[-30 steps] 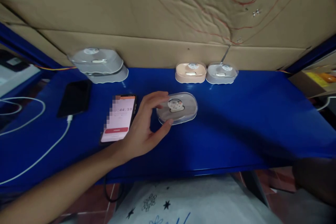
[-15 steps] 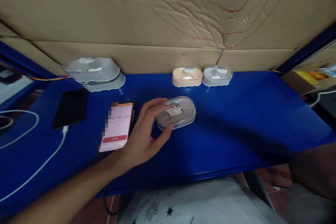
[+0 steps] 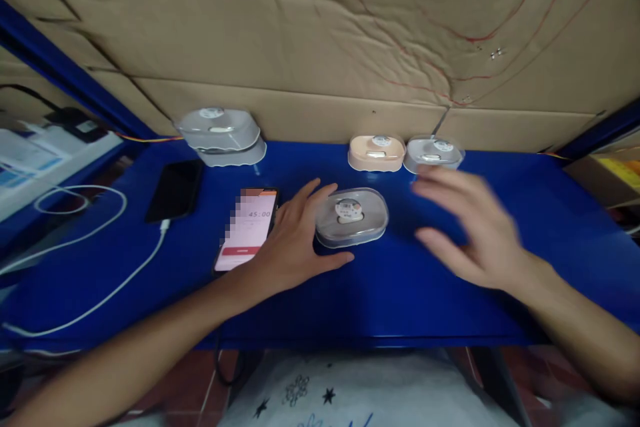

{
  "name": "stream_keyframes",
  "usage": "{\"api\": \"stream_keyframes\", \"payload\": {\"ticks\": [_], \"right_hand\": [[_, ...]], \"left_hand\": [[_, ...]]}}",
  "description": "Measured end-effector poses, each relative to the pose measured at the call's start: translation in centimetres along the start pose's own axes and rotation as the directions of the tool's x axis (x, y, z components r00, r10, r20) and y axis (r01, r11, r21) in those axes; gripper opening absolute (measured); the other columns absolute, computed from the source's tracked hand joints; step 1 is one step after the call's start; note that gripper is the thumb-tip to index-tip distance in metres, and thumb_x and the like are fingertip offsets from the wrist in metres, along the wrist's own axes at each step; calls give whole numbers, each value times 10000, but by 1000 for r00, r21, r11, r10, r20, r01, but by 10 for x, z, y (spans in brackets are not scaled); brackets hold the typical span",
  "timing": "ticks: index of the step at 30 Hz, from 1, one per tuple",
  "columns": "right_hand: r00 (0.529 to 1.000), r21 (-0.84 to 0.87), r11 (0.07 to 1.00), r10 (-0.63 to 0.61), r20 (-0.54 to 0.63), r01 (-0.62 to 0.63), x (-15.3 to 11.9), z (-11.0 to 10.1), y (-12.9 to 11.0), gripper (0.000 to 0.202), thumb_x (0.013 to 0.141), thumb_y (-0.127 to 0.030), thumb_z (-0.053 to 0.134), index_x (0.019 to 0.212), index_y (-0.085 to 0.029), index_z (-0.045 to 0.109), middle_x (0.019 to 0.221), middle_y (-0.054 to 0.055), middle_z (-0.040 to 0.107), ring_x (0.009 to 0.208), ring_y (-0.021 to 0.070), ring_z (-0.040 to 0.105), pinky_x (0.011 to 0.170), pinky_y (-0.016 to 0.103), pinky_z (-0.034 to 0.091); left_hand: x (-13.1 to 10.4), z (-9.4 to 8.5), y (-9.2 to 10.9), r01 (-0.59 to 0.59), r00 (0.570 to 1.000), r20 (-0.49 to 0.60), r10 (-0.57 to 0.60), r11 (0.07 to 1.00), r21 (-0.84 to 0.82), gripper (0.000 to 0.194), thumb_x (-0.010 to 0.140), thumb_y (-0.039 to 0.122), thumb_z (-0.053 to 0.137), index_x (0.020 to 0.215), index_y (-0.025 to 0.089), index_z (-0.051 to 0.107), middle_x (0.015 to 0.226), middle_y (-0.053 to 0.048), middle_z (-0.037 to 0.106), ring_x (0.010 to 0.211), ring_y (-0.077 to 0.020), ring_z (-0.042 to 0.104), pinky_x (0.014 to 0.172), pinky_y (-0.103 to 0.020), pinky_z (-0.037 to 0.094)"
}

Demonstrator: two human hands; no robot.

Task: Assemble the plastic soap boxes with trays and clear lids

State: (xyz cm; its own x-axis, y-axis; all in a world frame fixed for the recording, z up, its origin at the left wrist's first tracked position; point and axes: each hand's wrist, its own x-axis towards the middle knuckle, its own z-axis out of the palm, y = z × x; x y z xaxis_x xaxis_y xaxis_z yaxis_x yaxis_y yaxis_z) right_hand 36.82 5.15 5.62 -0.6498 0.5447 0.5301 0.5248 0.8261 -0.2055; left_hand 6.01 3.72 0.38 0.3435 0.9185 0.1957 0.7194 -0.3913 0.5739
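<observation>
A grey oval box with a clear lid and a round sticker lies on the blue table. My left hand is at its left side, fingers spread, thumb stretched below the front edge; nothing is gripped. To the right of the box, my right hand hovers with fingers apart, slightly blurred and holding nothing. Its fingertips overlap the lower edge of another grey box in the view. Beside that one stands a peach box.
Two stacked grey boxes stand at the back left. A lit phone lies left of my left hand. Farther left are a black phone and its white cable. A cardboard wall rises behind the table.
My right hand has come in from the lower right. My left hand's fingers have come off the top of the grey box and spread at its left side. The view has shifted left.
</observation>
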Motion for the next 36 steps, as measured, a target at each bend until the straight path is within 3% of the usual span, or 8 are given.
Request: {"api": "stream_keyframes", "payload": {"ticks": [3, 6, 10, 18, 23, 27, 33, 36], "right_hand": [[994, 23, 999, -31, 101, 29, 1, 37, 19, 759, 1008, -478, 689, 1660, -284, 352, 1721, 153, 365, 1585, 398, 357, 1245, 651, 377], [979, 180, 982, 23, 205, -61, -7, 65, 34, 782, 1009, -532, 671, 1672, -292, 335, 1744, 156, 324, 1598, 378, 351, 1255, 628, 382], [982, 374, 913, 112, 151, -162, -14, 70, 40, 608, 1044, -479, 632, 1604, -325, 453, 1678, 112, 447, 1555, 305, 444, 1260, 546, 415], [911, 196, 895, 413, -18, -402, -21, 78, 76, 553, 1003, -557, 648, 1484, -290, 587, 1634, 142, 494, 1526, 366, 464, 1246, 639, 377], [975, 80, 972, 221, 0, -220, -19, 69, 56, 524, 1081, -502, 518, 1557, -283, 529, 1729, 137, 356, 1609, 373, 313, 1268, 659, 289], [973, 143, 988, -87, 211, 57, -15, 63, 24, 580, 1057, -526, 585, 1577, -282, 506, 1602, 113, 556, 1531, 331, 451, 1235, 589, 371], [978, 193, 981, -36, 206, -4, -14, 68, 15, 416, 1057, -428, 627, 1422, -230, 650, 1449, 134, 673, 1405, 321, 585, 1161, 569, 450], [986, 357, 922, 120, 113, -153, -14, 66, 21, 360, 1042, -444, 647, 1328, -234, 710, 1386, 124, 705, 1330, 310, 646, 1131, 536, 504]], "left_hand": [[2, 4, -7, 1, 994, 105, 6, 998, -62, 1066, 816, 408, 865, 1647, 320, 202, 1702, -164, 371, 1557, -421, 391, 1236, -620, 348], [2, 7, -9, -21, 994, 108, 30, 996, -83, 1031, 839, 343, 832, 1642, 322, 186, 1700, -155, 379, 1551, -400, 404, 1240, -596, 336], [4, 8, -8, 1, 991, 134, 14, 993, -117, 1098, 800, 381, 868, 1644, 333, 167, 1703, -159, 371, 1532, -425, 420, 1238, -620, 305], [4, 2, 0, 36, 974, 227, -9, 993, -114, 1098, 789, 333, 852, 1647, 265, 171, 1614, -190, 479, 1506, -423, 444, 1238, -639, 284], [1, 1, 6, 25, 980, 199, 4, 989, -143, 1012, 800, 338, 815, 1620, 270, 225, 1652, -178, 432, 1523, -428, 422, 1247, -644, 277], [1, 2, 4, -1, 989, 143, 33, 975, -220, 1004, 847, 433, 789, 1631, 279, 179, 1652, -180, 414, 1505, -392, 455, 1238, -596, 326], [2, 13, -5, -52, 977, 201, 69, 995, -88, 1274, 735, 474, 922, 1678, 286, 85, 1733, -222, 309, 1570, -450, 354, 1254, -670, 232], [1, 12, -3, 5, 987, 160, 21, 986, -164, 1261, 757, 409, 913, 1688, 303, 69, 1663, -199, 437, 1526, -425, 433, 1255, -682, 228]]}}
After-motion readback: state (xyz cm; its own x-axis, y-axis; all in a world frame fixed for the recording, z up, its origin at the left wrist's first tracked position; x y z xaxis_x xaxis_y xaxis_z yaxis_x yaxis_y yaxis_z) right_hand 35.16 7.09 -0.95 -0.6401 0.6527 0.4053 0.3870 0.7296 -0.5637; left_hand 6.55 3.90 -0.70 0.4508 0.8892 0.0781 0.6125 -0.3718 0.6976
